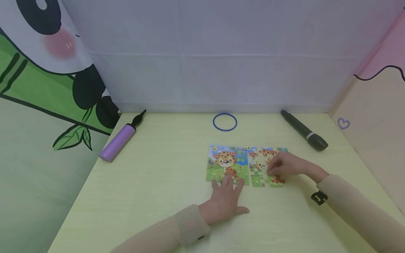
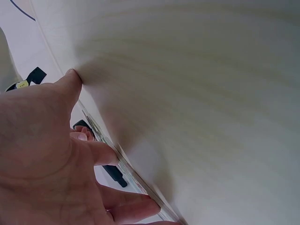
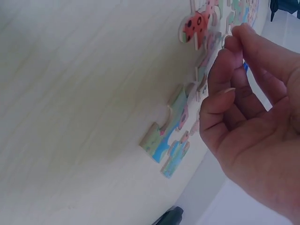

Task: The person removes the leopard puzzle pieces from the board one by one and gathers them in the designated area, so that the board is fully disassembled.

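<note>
A square leopard picture board [image 1: 226, 160] lies on the table. My left hand [image 1: 224, 200] rests at its lower edge, fingers spread and fingertips touching the board; the left wrist view shows the fingers [image 2: 133, 208] along its thin edge. To the right of the board lie several loose jigsaw pieces [image 1: 257, 180] in rough rows, with gaps between them. Over these, my right hand [image 1: 286, 164] pinches a puzzle piece with thumb and index finger; the piece is mostly hidden and blurred. Near that hand in the right wrist view are a red spotted piece [image 3: 197, 28] and a blue-green piece [image 3: 164, 136].
A purple hand pump [image 1: 118, 142] with a black nozzle lies at the table's left edge. A blue ring [image 1: 225, 122] lies at the back, and a dark microphone-shaped object [image 1: 303, 130] at the back right. Fabric walls [image 1: 221, 80] stand behind and beside the table [image 1: 152, 189].
</note>
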{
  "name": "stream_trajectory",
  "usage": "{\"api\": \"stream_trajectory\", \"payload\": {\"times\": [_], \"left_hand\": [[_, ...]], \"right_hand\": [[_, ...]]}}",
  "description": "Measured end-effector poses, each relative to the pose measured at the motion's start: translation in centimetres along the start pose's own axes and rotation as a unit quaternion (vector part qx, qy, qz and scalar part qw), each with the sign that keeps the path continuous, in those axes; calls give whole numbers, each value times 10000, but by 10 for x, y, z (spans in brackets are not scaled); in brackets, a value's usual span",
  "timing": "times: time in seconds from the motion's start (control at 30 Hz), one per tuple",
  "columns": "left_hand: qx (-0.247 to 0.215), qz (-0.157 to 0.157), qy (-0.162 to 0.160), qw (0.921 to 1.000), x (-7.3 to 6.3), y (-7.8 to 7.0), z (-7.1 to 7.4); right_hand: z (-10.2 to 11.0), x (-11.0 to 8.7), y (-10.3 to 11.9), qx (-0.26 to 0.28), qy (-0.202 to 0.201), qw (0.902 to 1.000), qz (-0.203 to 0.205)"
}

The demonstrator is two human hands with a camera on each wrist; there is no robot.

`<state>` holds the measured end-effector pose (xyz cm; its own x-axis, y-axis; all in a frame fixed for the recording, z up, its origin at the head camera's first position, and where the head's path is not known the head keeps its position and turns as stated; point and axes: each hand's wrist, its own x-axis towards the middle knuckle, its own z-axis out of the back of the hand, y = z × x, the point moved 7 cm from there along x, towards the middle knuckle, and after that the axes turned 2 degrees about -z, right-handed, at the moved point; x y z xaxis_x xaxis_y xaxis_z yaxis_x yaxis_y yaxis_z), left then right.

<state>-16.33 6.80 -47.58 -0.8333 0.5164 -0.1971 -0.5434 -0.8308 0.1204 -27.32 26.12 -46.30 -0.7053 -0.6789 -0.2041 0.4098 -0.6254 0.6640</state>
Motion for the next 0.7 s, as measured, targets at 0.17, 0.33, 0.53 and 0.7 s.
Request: {"api": "stream_trajectory", "payload": {"times": [0.17, 0.33, 0.53, 0.7], "left_hand": [[-31, 6, 8, 10000, 0, 0, 0], [-58, 3, -14, 10000, 0, 0, 0], [-71, -15, -45, 10000, -1, 0, 1], [11, -12, -57, 10000, -2, 0, 2]], "right_hand": [[5, 3, 8, -45, -92, 9999, 50], [4, 14, 23, -163, -274, 9995, 69], [-4, 33, 39, -236, -453, 9986, 161], [-10, 49, 46, -153, -414, 9990, 77]]}}
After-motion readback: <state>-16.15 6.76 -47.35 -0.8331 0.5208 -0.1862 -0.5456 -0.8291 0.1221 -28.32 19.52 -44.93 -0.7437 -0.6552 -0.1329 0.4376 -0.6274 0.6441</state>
